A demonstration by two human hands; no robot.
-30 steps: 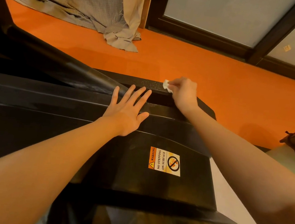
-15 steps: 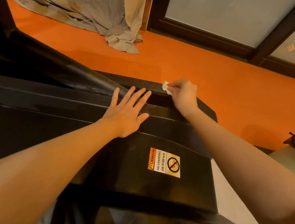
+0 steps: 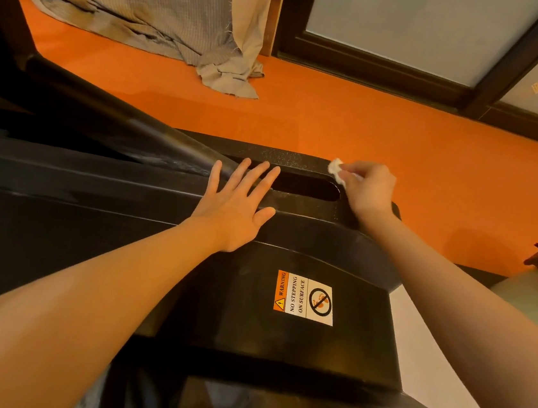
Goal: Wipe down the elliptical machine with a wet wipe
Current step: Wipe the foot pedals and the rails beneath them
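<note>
On the black housing of the elliptical machine (image 3: 279, 339), the left hand (image 3: 237, 207) lies flat with straight fingers beside the near end of the dark slot (image 3: 306, 186), blocking the housing top there, while the right hand (image 3: 368, 190) pinches a wet wipe (image 3: 336, 168) at the slot's far corner, closing off that end. A slanted black bar (image 3: 135, 128) runs down from the left into the slot and bars the way along the machine's left side. The stretch of housing around the warning label (image 3: 305, 298) lies bare between the two forearms, and beyond the machine's far edge the orange floor (image 3: 403, 135) is open up to the crumpled cloth (image 3: 181, 19) and the dark door frame (image 3: 377, 65).
</note>
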